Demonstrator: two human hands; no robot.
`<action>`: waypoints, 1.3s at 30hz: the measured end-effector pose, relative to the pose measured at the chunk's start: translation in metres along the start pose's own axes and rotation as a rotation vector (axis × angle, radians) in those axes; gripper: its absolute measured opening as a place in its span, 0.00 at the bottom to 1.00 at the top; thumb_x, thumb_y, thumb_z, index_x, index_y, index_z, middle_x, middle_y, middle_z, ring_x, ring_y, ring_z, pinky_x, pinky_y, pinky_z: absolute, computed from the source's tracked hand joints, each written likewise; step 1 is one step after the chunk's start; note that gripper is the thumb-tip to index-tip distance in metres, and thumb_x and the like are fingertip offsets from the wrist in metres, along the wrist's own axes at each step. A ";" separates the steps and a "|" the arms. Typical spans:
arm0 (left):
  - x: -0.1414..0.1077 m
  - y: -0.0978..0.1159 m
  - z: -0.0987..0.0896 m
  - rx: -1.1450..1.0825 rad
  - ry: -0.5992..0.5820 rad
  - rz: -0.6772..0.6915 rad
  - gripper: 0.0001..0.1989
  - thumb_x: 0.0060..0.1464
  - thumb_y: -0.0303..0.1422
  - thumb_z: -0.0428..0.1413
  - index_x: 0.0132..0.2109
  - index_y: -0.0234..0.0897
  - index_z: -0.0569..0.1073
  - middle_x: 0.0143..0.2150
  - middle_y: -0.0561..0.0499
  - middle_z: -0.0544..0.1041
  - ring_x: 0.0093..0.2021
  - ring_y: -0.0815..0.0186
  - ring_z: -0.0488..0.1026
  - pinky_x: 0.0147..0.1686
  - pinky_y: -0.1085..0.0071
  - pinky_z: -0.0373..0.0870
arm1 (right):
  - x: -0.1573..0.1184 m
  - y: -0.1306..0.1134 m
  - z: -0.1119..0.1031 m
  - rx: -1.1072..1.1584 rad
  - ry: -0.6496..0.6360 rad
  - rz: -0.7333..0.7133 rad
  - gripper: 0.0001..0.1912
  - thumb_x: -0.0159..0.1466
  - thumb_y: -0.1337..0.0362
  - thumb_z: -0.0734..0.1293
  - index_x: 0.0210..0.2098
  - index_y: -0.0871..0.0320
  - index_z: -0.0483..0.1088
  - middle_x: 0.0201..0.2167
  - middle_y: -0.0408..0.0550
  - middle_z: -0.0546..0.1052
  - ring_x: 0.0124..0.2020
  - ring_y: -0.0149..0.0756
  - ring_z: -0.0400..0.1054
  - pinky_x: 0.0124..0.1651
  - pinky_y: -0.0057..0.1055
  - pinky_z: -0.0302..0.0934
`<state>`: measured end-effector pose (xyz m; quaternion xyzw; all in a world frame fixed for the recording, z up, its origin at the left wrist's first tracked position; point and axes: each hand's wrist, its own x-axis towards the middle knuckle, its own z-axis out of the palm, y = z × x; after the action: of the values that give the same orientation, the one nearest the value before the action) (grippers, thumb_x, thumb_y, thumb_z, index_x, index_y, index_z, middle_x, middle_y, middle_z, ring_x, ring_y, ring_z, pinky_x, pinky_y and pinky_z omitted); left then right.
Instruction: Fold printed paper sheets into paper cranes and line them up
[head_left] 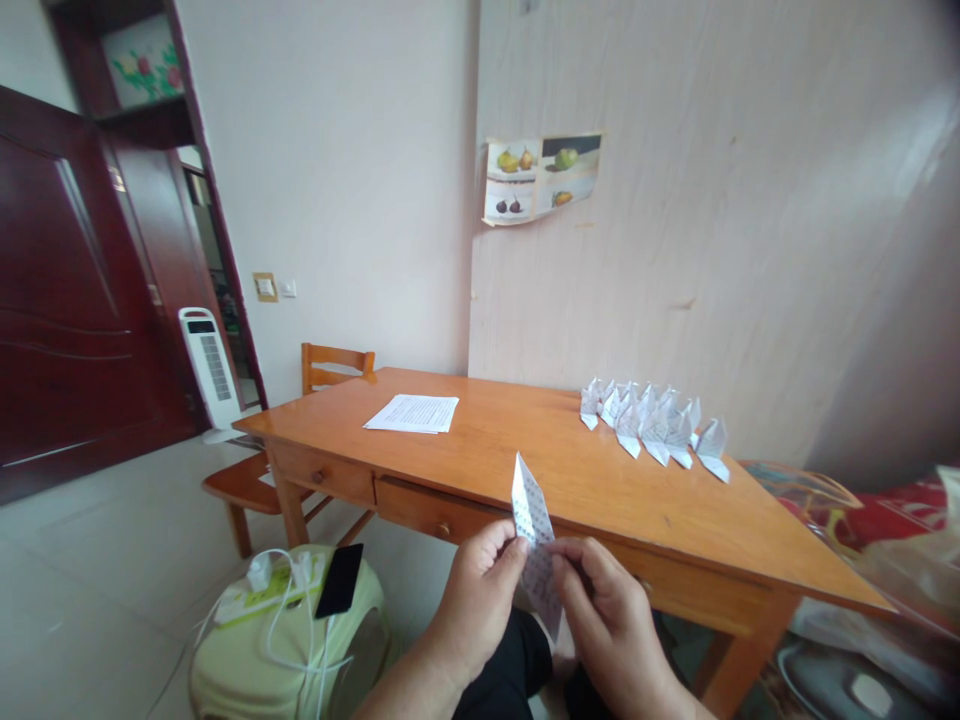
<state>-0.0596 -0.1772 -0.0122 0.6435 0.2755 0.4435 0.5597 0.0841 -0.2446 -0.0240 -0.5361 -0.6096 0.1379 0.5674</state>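
A folded strip of printed paper (536, 510), narrow with a pointed top end, is held upright in front of the table's near edge. My left hand (484, 590) pinches its left edge between thumb and fingers. On the opposite edge, my right hand (607, 600) is closed on the paper with thumb and forefinger. Several folded paper figures (652, 425) with printed text stand in rows at the table's far right. To the left on the tabletop lies a stack of printed sheets (412, 412).
The wooden table (510, 425) has drawers along its front. A pale green stool (360, 610) at lower left bears a power strip (259, 598), white cables and a black phone (340, 580). Behind the table's left end is a wooden chair (337, 358); bags (900, 520) lie at right.
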 end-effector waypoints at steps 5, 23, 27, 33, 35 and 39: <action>0.000 0.002 0.001 -0.059 -0.015 -0.007 0.15 0.63 0.39 0.54 0.51 0.35 0.77 0.44 0.45 0.79 0.44 0.59 0.73 0.48 0.66 0.69 | 0.003 0.007 0.000 0.143 0.080 0.175 0.12 0.68 0.53 0.65 0.41 0.56 0.69 0.35 0.47 0.76 0.36 0.39 0.70 0.39 0.32 0.63; -0.004 0.009 0.005 -0.271 0.007 -0.095 0.11 0.60 0.34 0.59 0.48 0.34 0.77 0.40 0.47 0.79 0.36 0.66 0.70 0.40 0.72 0.65 | 0.004 0.002 0.003 0.614 -0.052 0.447 0.18 0.64 0.48 0.69 0.29 0.57 0.73 0.22 0.40 0.67 0.23 0.28 0.54 0.27 0.25 0.50; -0.004 0.006 0.005 -0.290 0.007 -0.094 0.11 0.59 0.33 0.59 0.48 0.33 0.77 0.39 0.47 0.79 0.36 0.67 0.70 0.39 0.72 0.65 | 0.004 0.002 0.004 0.628 -0.055 0.436 0.18 0.63 0.49 0.70 0.29 0.58 0.73 0.21 0.40 0.66 0.24 0.28 0.53 0.27 0.26 0.49; -0.004 0.006 0.005 -0.278 0.019 -0.091 0.11 0.59 0.32 0.59 0.47 0.33 0.77 0.39 0.47 0.79 0.36 0.66 0.70 0.39 0.72 0.65 | 0.001 0.007 0.005 0.660 -0.068 0.448 0.17 0.64 0.50 0.69 0.30 0.58 0.73 0.23 0.40 0.67 0.25 0.28 0.53 0.29 0.26 0.50; -0.004 0.006 0.004 -0.275 0.018 -0.091 0.11 0.60 0.33 0.59 0.47 0.33 0.77 0.39 0.47 0.79 0.36 0.67 0.71 0.40 0.72 0.66 | 0.001 0.009 0.006 0.650 -0.071 0.448 0.17 0.65 0.50 0.69 0.31 0.58 0.73 0.23 0.40 0.66 0.25 0.28 0.53 0.29 0.26 0.49; -0.004 0.006 0.004 -0.296 0.006 -0.104 0.12 0.60 0.34 0.59 0.49 0.34 0.77 0.40 0.47 0.79 0.38 0.65 0.72 0.42 0.70 0.67 | 0.002 0.011 0.007 0.641 -0.064 0.450 0.17 0.65 0.50 0.69 0.31 0.58 0.73 0.22 0.40 0.66 0.24 0.28 0.53 0.28 0.26 0.49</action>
<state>-0.0585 -0.1837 -0.0068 0.5374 0.2419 0.4516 0.6699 0.0839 -0.2361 -0.0336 -0.4474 -0.4201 0.4589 0.6424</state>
